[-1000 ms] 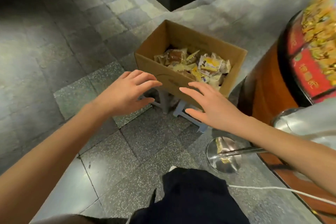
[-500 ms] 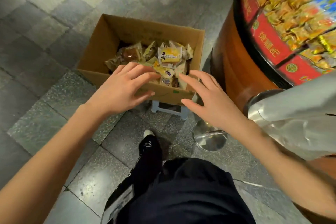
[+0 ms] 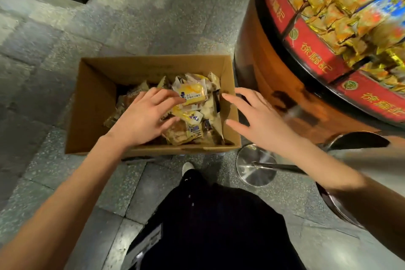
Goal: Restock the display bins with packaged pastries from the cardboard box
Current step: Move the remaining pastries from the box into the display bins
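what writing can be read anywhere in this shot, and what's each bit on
"徐福記" in gold on the red rim panels of the round display stand, repeated on each panel.
Blue print on the yellow pastry packet lying on top in the cardboard box: too blurred to read.
Faint print on the box's inner far wall: unreadable.
Pale label on the dark trousers: unreadable.

Left hand (image 3: 144, 118) covers the packets beneath it in the cardboard box (image 3: 96, 103), nothing readable there. Right hand (image 3: 260, 120) is smeared with blur. Display bin (image 3: 311, 59) runs off the top and right edges, its gold wrappers (image 3: 328, 6) a blur.
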Demonstrator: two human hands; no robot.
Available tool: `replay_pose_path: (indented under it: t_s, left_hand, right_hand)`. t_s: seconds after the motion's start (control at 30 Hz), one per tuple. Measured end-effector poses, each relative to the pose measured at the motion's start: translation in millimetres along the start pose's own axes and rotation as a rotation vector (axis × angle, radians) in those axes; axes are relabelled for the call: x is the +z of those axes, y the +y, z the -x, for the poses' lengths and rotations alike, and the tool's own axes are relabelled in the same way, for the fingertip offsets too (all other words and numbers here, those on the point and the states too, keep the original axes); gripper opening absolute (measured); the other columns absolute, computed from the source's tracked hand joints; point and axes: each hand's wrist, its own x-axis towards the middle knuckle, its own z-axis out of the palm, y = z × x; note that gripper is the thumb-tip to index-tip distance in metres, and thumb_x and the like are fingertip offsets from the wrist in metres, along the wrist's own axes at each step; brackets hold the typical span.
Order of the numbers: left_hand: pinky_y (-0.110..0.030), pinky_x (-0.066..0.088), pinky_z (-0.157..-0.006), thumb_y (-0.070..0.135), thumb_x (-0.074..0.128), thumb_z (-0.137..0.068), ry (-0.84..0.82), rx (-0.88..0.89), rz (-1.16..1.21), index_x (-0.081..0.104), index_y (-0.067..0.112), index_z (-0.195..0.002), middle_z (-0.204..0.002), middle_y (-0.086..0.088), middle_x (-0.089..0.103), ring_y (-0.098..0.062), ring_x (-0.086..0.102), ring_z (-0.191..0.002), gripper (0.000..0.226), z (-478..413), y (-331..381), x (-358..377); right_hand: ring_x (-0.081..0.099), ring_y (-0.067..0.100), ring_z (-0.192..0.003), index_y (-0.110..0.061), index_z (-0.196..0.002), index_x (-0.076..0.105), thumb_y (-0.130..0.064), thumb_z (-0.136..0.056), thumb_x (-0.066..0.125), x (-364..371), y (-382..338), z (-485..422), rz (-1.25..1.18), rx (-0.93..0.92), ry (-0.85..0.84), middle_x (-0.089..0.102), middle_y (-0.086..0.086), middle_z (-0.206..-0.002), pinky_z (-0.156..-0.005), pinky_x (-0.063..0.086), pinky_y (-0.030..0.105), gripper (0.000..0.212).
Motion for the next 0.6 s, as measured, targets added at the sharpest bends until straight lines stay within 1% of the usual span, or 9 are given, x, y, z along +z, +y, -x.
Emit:
replay_pose_path:
  t_s: [0.07,0.13,0.23,0.37,0.47,0.6]
  left_hand:
    - [-0.047,0.047,-0.084,0.047,0.043,-0.093,-0.023,0.027,-0.002,0.053,0.020,-0.132,-0.128,-0.001,0.055,-0.025,0.048,-0.112,0.048,-16.7,-27.3,3.2]
    - [-0.049,0.048,-0.084,0.045,0.046,-0.094,-0.036,0.044,-0.001,0.055,0.020,-0.131,-0.127,-0.002,0.055,-0.026,0.048,-0.114,0.046,-31.1,-52.6,6.4]
    - [-0.053,0.048,-0.087,0.040,0.056,-0.092,-0.068,0.054,0.010,0.056,0.018,-0.131,-0.129,-0.004,0.055,-0.028,0.048,-0.119,0.045,-48.6,-80.2,11.5]
    - [-0.054,0.049,-0.087,0.040,0.054,-0.091,-0.104,0.073,0.018,0.054,0.017,-0.131,-0.128,-0.006,0.055,-0.031,0.049,-0.119,0.046,-63.5,-111.2,23.1]
    - [-0.058,0.049,-0.089,0.040,0.053,-0.091,-0.146,0.055,0.042,0.054,0.018,-0.132,-0.127,-0.007,0.056,-0.031,0.050,-0.118,0.046,-69.3,-129.3,38.8]
    - [-0.056,0.051,-0.089,0.036,0.056,-0.091,-0.184,0.075,0.055,0.054,0.018,-0.130,-0.125,-0.007,0.057,-0.030,0.054,-0.114,0.044,-73.4,-151.0,73.6]
  right_hand:
    - [0.021,0.024,-0.144,-0.028,-0.152,0.027,-0.043,-0.097,0.050,-2.9,4.5,-24.9,0.046,0.009,-0.022,0.025,0.005,-0.154,-0.116,0.026,0.050,0.062]
    - [0.021,0.025,-0.144,-0.026,-0.153,0.026,-0.044,-0.096,0.049,-5.8,9.7,-49.6,0.089,0.022,-0.046,0.025,0.006,-0.154,-0.116,0.025,0.050,0.063]
    - [0.022,0.027,-0.143,-0.026,-0.153,0.026,-0.046,-0.096,0.047,-10.9,17.5,-84.4,0.134,0.040,-0.047,0.026,0.008,-0.153,-0.116,0.025,0.049,0.064]
    - [0.016,0.025,-0.145,-0.029,-0.154,0.021,-0.044,-0.098,0.049,-5.2,19.0,-128.2,0.131,0.062,-0.082,0.020,0.006,-0.156,-0.118,0.021,0.048,0.064]
    - [0.013,0.024,-0.146,-0.032,-0.154,0.018,-0.046,-0.097,0.048,11.6,17.0,-159.4,0.163,-0.006,-0.158,0.018,0.005,-0.158,-0.119,0.018,0.047,0.066]
    - [0.009,0.025,-0.147,-0.034,-0.155,0.015,-0.045,-0.097,0.049,40.0,28.4,-195.8,0.245,-0.131,-0.236,0.015,0.007,-0.159,-0.119,0.013,0.044,0.068]
